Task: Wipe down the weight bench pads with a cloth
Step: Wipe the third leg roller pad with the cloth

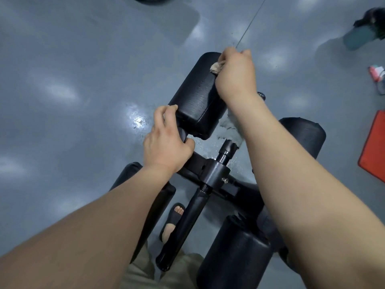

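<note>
Presently, the left hand (166,142) is curled round the bar end (182,134) at the near end of the black roller pad (198,97), steadying it. The pad's long axis runs away from the person, tilting slightly right. The cloth (216,67) lies bunched on the pad's far end, clenched in the fist of the right hand (236,74). In my judgement, the next stroke draws back along that axis toward the left hand. No brand or writing is legible.
</note>
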A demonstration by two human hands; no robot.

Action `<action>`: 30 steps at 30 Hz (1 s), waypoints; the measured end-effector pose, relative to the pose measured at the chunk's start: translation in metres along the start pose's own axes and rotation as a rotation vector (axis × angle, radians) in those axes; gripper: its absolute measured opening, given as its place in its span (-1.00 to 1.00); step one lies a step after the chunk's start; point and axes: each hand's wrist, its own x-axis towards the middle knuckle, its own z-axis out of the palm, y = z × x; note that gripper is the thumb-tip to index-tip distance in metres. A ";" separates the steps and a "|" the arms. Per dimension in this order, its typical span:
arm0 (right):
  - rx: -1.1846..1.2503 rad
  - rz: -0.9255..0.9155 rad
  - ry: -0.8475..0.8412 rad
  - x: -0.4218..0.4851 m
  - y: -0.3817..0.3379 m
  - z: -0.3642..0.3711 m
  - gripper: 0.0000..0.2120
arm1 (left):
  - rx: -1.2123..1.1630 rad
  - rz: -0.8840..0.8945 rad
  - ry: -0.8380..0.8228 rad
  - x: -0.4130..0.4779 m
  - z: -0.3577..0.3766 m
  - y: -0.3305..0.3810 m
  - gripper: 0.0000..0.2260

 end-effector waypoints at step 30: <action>-0.099 -0.110 -0.103 0.014 -0.005 -0.010 -0.59 | -0.067 -0.006 -0.049 0.000 -0.005 -0.002 -0.32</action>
